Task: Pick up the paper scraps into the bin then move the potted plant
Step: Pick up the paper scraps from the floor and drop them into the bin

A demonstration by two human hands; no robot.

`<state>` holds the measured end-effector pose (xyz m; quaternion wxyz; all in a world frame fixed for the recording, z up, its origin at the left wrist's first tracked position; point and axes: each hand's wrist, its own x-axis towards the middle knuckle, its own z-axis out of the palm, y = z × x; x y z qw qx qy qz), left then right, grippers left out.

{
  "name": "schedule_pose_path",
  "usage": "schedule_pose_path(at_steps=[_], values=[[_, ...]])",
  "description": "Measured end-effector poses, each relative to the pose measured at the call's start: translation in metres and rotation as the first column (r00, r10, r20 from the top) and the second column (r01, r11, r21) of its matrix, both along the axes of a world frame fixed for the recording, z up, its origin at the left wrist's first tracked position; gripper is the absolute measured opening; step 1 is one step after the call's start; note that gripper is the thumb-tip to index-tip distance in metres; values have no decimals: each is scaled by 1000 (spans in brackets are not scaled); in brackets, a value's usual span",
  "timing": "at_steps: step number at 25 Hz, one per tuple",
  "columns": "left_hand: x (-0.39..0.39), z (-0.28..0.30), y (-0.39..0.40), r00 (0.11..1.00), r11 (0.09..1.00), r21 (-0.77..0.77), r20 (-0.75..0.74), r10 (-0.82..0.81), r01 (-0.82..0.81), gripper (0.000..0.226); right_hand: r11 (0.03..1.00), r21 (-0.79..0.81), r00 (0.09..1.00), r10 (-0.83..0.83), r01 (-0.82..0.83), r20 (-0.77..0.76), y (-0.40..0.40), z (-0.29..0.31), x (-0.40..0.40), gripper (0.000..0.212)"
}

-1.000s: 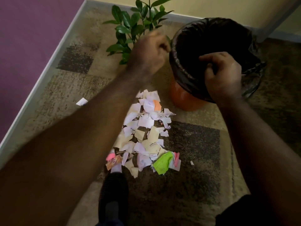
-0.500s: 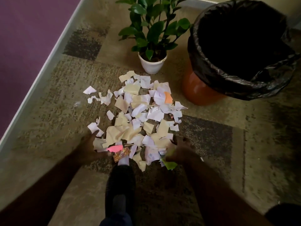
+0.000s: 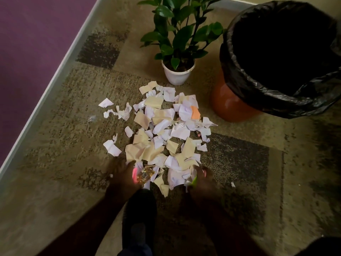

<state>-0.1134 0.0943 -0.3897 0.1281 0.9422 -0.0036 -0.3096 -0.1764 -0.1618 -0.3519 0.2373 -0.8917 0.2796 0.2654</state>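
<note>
A heap of white, tan and coloured paper scraps (image 3: 162, 133) lies on the carpet in the middle. My left hand (image 3: 122, 179) is at the heap's near left edge, fingers curled around a pink and a gold scrap. At the near right edge my right hand (image 3: 201, 181) closes over white and green scraps. Behind the heap stands the potted plant (image 3: 178, 72), green leaves in a white pot. To its right is the orange bin (image 3: 228, 102) lined with a black bag, its mouth open.
A patterned carpet (image 3: 239, 159) covers the floor. A pale skirting strip (image 3: 53, 85) and a purple wall run along the left. My dark shoe (image 3: 139, 217) is just below the heap, between my arms. A few stray scraps (image 3: 106, 103) lie to the left.
My hands left the bin's rim, dropped to the near edge of the heap, then drew inward and closed on scraps. The view tilted down.
</note>
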Motion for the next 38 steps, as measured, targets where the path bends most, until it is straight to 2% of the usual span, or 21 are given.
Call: schedule_pose_path(at_steps=[2, 5, 8, 10, 12, 14, 16, 20, 22, 23, 26, 28, 30, 32, 34, 36, 38], values=[[-3, -1, -10, 999, 999, 23, 30, -31, 30, 74, 1000, 31, 1000, -5, 5, 20, 2, -11, -3, 62], [-7, 5, -14, 968, 968, 127, 97, -231, 219, 61, 998, -17, 998, 60, -59, 35, -2, -19, 0, 45], [-8, 7, -8, 946, 960, 64, 165, -280, 273, 49, 988, 15, 988, 152, -152, -15, -6, -18, 7, 41], [-5, 7, -6, 960, 971, -15, 156, -234, 239, 38, 985, 39, 986, 166, -165, -2, -10, -17, 10, 37], [-2, 11, -7, 970, 985, 1, 171, -171, 173, 34, 980, 51, 982, 191, -191, 2, -14, -15, 16, 31], [2, 16, -8, 972, 987, -11, 173, -156, 160, 34, 975, 53, 975, 217, -215, -38, -17, -13, 26, 31], [12, 25, -5, 980, 995, -26, 176, -93, 99, 25, 972, 46, 968, 232, -229, -93, -24, -5, 42, 32], [44, 45, -1, 991, 996, -33, 104, -79, 83, 19, 896, 126, 864, 443, -425, -239, -50, 42, 87, 30], [55, 68, -11, 993, 999, -48, 120, 1, 5, 12, 853, 155, 821, 522, -498, -232, -61, 83, 109, 32], [60, 79, -18, 989, 997, -76, 149, 12, -1, 12, 850, 156, 832, 525, -503, -178, -66, 107, 118, 28], [79, 121, -47, 971, 982, -161, 231, -63, 102, 19, 886, 130, 895, 439, -445, 74, -78, 181, 135, 22], [98, 156, -71, 942, 956, -191, 295, -162, 224, 21, 921, 197, 930, 290, -335, 226, -90, 216, 142, 21], [121, 191, -97, 894, 924, -210, 388, -222, 320, 24, 933, 258, 919, 144, -249, 366, -104, 238, 149, 23], [144, 226, -127, 827, 892, -220, 509, -240, 394, 25, 954, 244, 854, 25, -176, 520, -122, 250, 156, 25], [165, 254, -158, 779, 859, -275, 594, -202, 433, 25, 956, 292, 727, -170, -44, 666, -143, 253, 164, 21], [182, 271, -191, 732, 828, -316, 663, -156, 463, 27, 930, 342, 581, -354, 135, 733, -166, 246, 171, 22], [194, 279, -226, 704, 814, -336, 699, -122, 475, 29, 906, 288, 499, -413, 311, 762, -183, 234, 176, 28]])
